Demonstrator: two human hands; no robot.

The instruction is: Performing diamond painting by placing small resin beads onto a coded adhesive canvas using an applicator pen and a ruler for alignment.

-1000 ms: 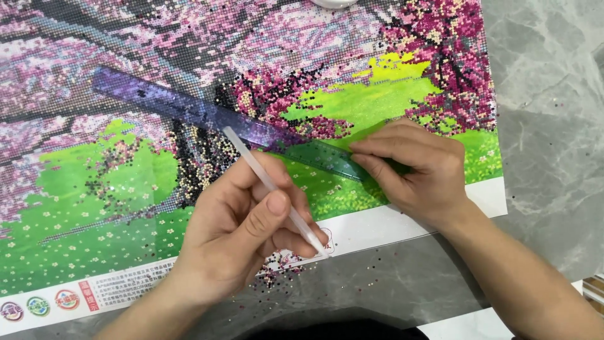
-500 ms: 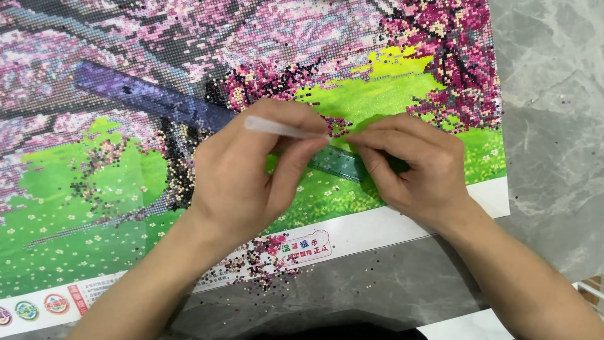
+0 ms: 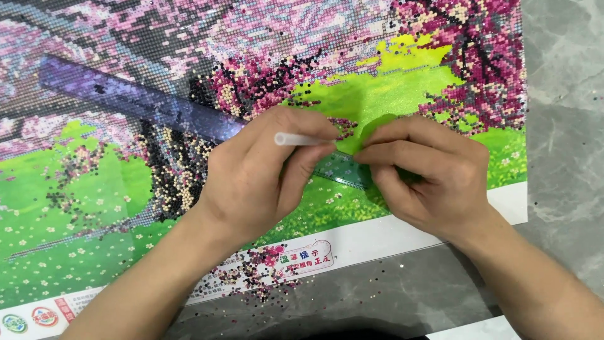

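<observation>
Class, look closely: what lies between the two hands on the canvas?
In the head view, a clear ruler on green canvas lies between left hand and right hand.

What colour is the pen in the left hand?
White; the pen in the left hand shows best in the head view.

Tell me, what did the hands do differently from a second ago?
The left hand swung the white pen from slanting down toward the canvas's white border to lying nearly flat, and moved up beside the right hand. The right hand stayed pressed on the clear ruler, which kept its slant across the bead canvas. The loose beads at the bottom edge stayed put.
</observation>
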